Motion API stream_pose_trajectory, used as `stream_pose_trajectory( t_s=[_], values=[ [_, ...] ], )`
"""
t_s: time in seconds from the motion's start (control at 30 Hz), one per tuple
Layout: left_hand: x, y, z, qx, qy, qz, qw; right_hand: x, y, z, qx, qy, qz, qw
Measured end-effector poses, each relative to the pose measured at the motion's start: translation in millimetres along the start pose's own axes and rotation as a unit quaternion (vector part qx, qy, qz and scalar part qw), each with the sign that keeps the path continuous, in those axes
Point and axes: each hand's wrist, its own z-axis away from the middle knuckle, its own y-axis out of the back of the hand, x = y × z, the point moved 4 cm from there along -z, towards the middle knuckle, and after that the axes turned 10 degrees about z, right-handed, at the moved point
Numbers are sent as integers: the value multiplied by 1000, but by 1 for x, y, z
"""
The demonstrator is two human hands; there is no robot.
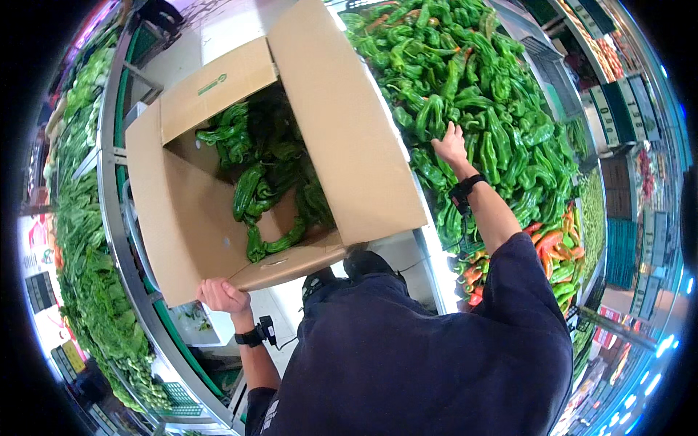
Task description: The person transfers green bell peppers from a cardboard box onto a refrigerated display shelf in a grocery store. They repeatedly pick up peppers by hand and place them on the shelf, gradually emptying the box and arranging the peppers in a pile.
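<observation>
My left hand [223,296] grips the near-left edge of an open cardboard box [376,163], its fingers curled over the flap. Inside the box lie green peppers [248,191], thickest toward the far and right sides, and some bare cardboard shows at the near left. On the right, my right hand [451,146] reaches over a large heap of long green peppers [501,136] on a display stand. Its fingers are apart and no pepper shows in them; whether the fingertips touch the heap is hard to tell. Both wrists wear black straps with small devices.
Red and green peppers [556,253] lie at the heap's near end, beside green beans [591,218]. Leafy greens [90,240] fill a metal-edged stand along the left. A white foam box [218,329] sits low at the left. Price signs [624,111] stand beyond the right-hand display.
</observation>
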Motion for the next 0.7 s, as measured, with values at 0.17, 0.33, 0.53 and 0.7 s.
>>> stream_pose_trajectory(
  t_s=[0.17,0.33,0.53,0.7],
  values=[
    [2,2,4,18,14,5,1000,-40,7,16,-8,44,70,997],
    [-1,3,9,16,21,5,1000,-47,35,21,16,156,-8,988],
    [0,0,1,-5,14,21,1000,-60,-36,19,-41,208,266,940],
    [-3,8,5,-30,11,-3,999,-67,-68,34,96,225,265,933]
  ],
)
